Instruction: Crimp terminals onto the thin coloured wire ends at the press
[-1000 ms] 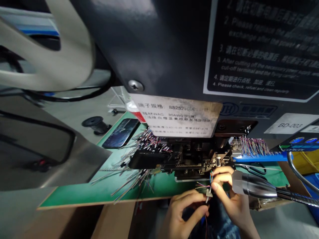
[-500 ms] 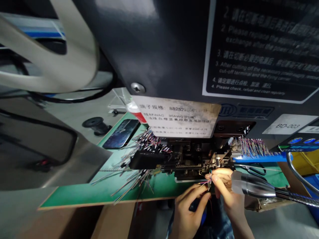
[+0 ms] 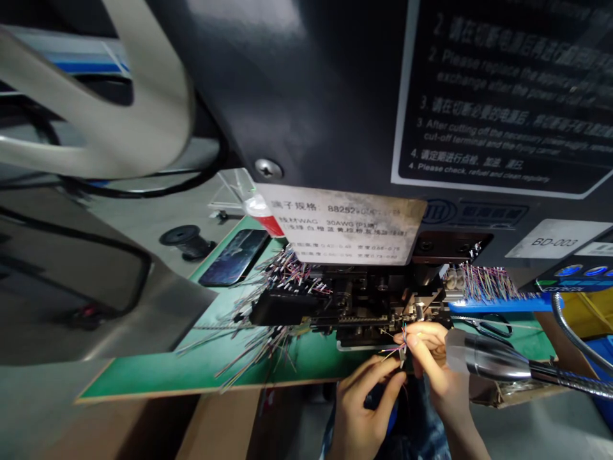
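Observation:
Both hands work close together just below the crimping head (image 3: 378,310) of a dark machine. My left hand (image 3: 366,399) reaches up with its fingertips pinched on thin coloured wires (image 3: 400,348). My right hand (image 3: 433,364) pinches the same small wire bundle from the right, its fingers curled close to the machine's jaw. The wire ends fan out between the two hands.
A green mat (image 3: 191,364) carries heaps of cut wires (image 3: 268,306) and a phone (image 3: 234,255). A blue rack (image 3: 493,300) holds more wires at the right. A metal gooseneck lamp (image 3: 498,364) juts in beside my right hand. A worn paper label (image 3: 345,223) hangs above.
Both hands have risen from below the mat's edge up to the machine's crimping head, carrying the wire bundle with them. The camera has barely shifted.

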`<state>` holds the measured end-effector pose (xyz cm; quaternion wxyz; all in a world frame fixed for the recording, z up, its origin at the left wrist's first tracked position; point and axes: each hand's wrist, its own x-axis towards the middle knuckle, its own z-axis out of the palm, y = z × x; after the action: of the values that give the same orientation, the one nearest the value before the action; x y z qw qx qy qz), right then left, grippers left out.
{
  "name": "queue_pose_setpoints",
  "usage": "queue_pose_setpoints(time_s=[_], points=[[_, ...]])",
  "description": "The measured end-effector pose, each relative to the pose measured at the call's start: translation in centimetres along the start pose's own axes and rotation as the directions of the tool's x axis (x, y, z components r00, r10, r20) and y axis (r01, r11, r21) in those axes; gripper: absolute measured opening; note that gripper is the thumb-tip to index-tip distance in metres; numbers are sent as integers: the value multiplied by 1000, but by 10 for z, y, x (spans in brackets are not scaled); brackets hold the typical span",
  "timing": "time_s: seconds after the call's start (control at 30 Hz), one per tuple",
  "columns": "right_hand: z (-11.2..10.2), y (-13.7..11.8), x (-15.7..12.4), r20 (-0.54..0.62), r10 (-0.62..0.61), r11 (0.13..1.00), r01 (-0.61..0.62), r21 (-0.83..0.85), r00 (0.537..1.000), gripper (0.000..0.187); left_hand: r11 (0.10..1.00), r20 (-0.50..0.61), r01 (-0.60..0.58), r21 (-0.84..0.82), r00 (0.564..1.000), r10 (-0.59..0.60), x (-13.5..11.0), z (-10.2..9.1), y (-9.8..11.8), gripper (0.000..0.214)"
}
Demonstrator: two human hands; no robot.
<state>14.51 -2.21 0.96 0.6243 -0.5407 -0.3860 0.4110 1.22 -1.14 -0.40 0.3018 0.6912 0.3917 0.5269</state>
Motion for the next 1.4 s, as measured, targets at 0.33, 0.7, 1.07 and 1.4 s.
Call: queue_pose_setpoints(time_s=[0.33, 0.7, 1.07, 1.4], points=[[-9, -9, -2, 110, -292, 940, 306, -153, 950, 18, 916, 213, 288, -279, 949, -234, -8, -20, 1, 19], [-1, 0, -1, -10, -32, 999, 32, -38, 999, 28, 999, 38, 17, -40, 999, -15, 4, -6, -1, 16], [-2, -5, 0, -46, -16, 1000, 16, -2, 999, 18, 999, 3, -34, 6, 999, 34, -3, 1, -4, 18], [1, -4, 1, -60, -5, 1000, 5, 8, 998, 21, 997, 10, -64, 30, 998, 64, 3, -3, 2, 17]])
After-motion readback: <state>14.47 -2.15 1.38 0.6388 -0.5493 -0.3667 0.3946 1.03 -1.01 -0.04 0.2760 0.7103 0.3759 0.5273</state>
